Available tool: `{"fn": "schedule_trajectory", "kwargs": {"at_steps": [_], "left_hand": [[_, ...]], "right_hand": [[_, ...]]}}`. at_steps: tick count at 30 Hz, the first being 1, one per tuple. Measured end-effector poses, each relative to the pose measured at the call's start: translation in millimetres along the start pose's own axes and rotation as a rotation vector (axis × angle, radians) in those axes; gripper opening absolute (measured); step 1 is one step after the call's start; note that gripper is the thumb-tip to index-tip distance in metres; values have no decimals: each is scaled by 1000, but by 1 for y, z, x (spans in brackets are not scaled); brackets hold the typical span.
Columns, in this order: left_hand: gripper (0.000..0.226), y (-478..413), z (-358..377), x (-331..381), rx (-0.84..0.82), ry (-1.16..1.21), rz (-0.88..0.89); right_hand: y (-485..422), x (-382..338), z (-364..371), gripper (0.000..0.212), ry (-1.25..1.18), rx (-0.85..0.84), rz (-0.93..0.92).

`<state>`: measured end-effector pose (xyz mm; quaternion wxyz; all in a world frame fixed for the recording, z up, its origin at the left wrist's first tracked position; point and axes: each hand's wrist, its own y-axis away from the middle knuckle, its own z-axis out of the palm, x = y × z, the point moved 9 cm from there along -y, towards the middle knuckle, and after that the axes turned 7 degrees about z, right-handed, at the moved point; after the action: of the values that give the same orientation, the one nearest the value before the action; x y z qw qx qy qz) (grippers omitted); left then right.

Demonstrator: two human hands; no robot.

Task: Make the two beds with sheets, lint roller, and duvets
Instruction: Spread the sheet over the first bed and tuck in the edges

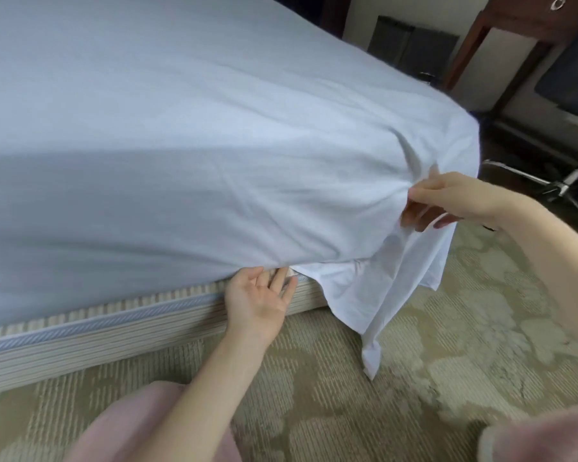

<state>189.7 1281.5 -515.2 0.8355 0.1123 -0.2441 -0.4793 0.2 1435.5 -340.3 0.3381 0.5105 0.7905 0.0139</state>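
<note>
While the white cotton sheet (pixel 214 145) covers the striped-base bed (pixel 80 335), the right hand (pixel 454 198) pinches its right corner in a closed grip; the left hand (pixel 257 295), grip open, touches its near edge.

left hand (pixel 259 296) flat — right hand (pixel 456 198) pinching.

The sheet (pixel 214 145) hides the whole mattress and, up and to the left of the left hand (pixel 257 295), runs out past the top and left picture edges. The fingertips (pixel 270 277) of this hand meet the hem; whether they pass beneath it cannot be told. On the right hand (pixel 454 198), a fold of sheet covers the ends of the pinching fingers (pixel 417 216). Its forearm (pixel 561 261) is cut by the right edge. Below both sets of fingers lies pink fabric (pixel 141 425), blurred and cropped at the bottom. Beyond the right fingers, wooden furniture (pixel 514 25) and a chair base (pixel 564 181) are cropped.
</note>
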Motion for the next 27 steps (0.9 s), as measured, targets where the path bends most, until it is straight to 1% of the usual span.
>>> {"fn": "schedule_trajectory", "kwargs": {"at_steps": [1, 3, 4, 5, 6, 7, 8, 10, 11, 12, 14, 15, 16, 19, 20, 21, 22, 24, 26, 27], "left_hand": [[21, -1, 0, -4, 23, 15, 17], [17, -2, 1, -14, 86, 33, 70], [14, -4, 4, -18, 109, 44, 100], [13, -6, 8, -20, 130, 49, 134], [13, -9, 11, -22, 156, 44, 170], [14, -11, 14, -24, 182, 33, 207], [17, -12, 17, -26, 204, 28, 250], [23, -12, 21, -30, 233, 57, 357], [21, -12, 24, -32, 237, 68, 413], [16, -13, 27, -34, 240, 76, 470], [10, -15, 29, -41, 251, 127, 576], [10, -17, 29, -44, 256, 154, 620], [13, -18, 30, -46, 267, 168, 660], [24, -15, 33, -52, 315, 164, 748], [24, -12, 35, -54, 340, 156, 774], [24, -11, 37, -56, 363, 145, 799], [25, -10, 40, -57, 383, 133, 820], [26, -9, 44, -59, 408, 109, 850], [27, -10, 46, -60, 418, 60, 860], [26, -10, 45, -59, 421, 34, 857]], "right_hand": [[-8, 1, 3, 32, 96, -105, 21], [-17, 7, 3, 37, 298, -297, 61], [-19, 12, -1, 45, 396, -354, 73], [-22, 17, -8, 55, 480, -369, 76], [-25, 22, -18, 65, 553, -335, 63], [-27, 25, -28, 72, 622, -264, 26], [-28, 27, -37, 77, 691, -155, -37], [-30, 26, -55, 80, 748, 195, -224], [-26, 27, -60, 78, 685, 382, -323], [-18, 31, -63, 73, 569, 538, -425], [-4, 47, -65, 53, 269, 730, -645], [-1, 58, -65, 44, 133, 779, -735], [-5, 68, -66, 38, 15, 783, -780], [-39, 95, -70, 46, -232, 643, -704], [-44, 98, -71, 43, -241, 645, -740], [-45, 98, -70, 40, -212, 670, -820], [-44, 96, -67, 41, -176, 696, -897], [-42, 95, -61, 45, -194, 741, -994], [-46, 97, -63, 44, -265, 747, -1008], [-52, 102, -69, 44, -301, 743, -983]]}}
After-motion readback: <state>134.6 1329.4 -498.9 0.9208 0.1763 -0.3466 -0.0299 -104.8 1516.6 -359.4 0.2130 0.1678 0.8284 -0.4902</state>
